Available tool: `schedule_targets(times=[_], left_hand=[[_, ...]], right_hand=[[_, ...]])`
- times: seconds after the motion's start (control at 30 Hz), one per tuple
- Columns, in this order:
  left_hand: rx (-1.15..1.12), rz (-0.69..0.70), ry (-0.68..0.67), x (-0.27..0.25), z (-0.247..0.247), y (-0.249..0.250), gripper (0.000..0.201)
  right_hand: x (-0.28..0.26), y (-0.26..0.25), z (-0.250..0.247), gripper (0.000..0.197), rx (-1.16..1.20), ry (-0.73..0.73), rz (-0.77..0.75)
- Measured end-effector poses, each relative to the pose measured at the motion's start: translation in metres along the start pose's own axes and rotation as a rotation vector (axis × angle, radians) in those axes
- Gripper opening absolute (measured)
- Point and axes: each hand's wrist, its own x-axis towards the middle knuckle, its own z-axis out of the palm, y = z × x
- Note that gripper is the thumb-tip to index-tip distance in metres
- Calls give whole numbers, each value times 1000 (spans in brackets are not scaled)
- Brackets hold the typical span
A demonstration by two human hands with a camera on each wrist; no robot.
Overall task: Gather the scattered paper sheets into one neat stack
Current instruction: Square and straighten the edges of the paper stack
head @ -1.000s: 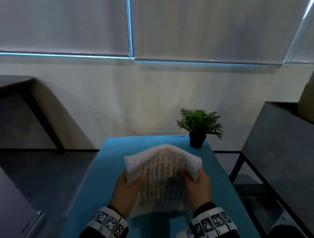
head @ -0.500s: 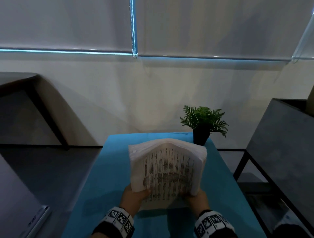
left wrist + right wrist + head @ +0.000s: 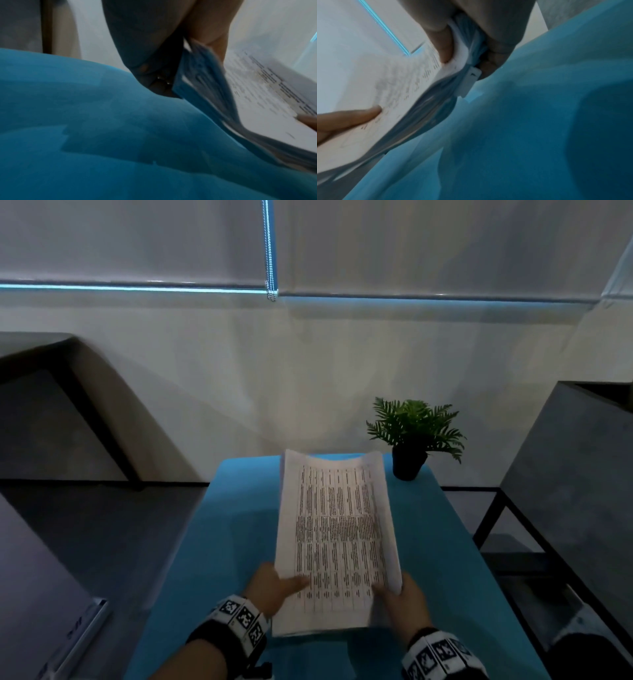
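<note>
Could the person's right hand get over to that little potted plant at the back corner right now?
Probably not at once: the right hand is gripping the paper stack together with the left hand. The table between it and the potted plant looks bare, though.

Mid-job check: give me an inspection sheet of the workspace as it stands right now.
Surface: teal table, bare cloth around the work.
Job's things: paper stack, printed side up, held with both long edges curled upward; its near end is low by the table, though contact is unclear. No loose sheets seen.
Clutter: potted plant at the far right corner, apart from the stack.
Grippers: left hand grips the near left corner, thumb on top; right hand grips the near right corner the same way.
Cables: nothing seen.
Surroundings: blind cord on the far wall, dark tables left and right, floor below.
</note>
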Motion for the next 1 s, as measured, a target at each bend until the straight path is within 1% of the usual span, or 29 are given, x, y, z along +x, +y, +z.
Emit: schedule_targets(times=[0.13,0.17,0.27,0.33,0.47,0.53,0.6,0.67,0.7,0.73,0.8,0.83,0.87,0.93,0.97,1.0], left_hand=[[88,-59,1,5,0,-7,38],[130,-69,4,6,0,-11,40],[234,-130,18,7,0,-18,41],[255,-160,27,9,-1,-24,41],[280,-138,95,11,-1,-33,58],[308,-133,144,8,0,-31,54],[350,-108,188,8,-1,-31,54],[364,-69,214,9,-2,-31,68],[343,-43,210,11,-1,-33,73],[301,-32,200,10,1,-30,70],[190,-15,165,5,7,-19,60],[150,-6,154,7,10,-19,61],[135,-18,153,7,11,-19,67],[125,-43,137,9,11,-21,89],[117,-51,125,12,10,-23,92],[121,-46,130,14,9,-22,90]], right_hand=[[9,-2,0,18,-122,-38,68],[12,-2,0,21,-167,-51,87],[20,7,6,37,-280,-73,118],[23,14,9,40,-293,-68,137],[25,23,7,42,-248,-61,181],[25,25,5,43,-220,-62,200],[26,25,2,41,-230,-36,174],[27,20,-1,35,-263,-2,94],[27,17,-1,34,-259,-16,58],[26,13,0,36,-245,-52,33],[24,8,3,46,-215,-116,26],[23,7,4,50,-203,-133,27],[23,8,5,52,-199,-143,26],[24,10,6,54,-196,-154,38],[26,11,6,55,-182,-151,45],[28,11,5,55,-183,-167,29]])
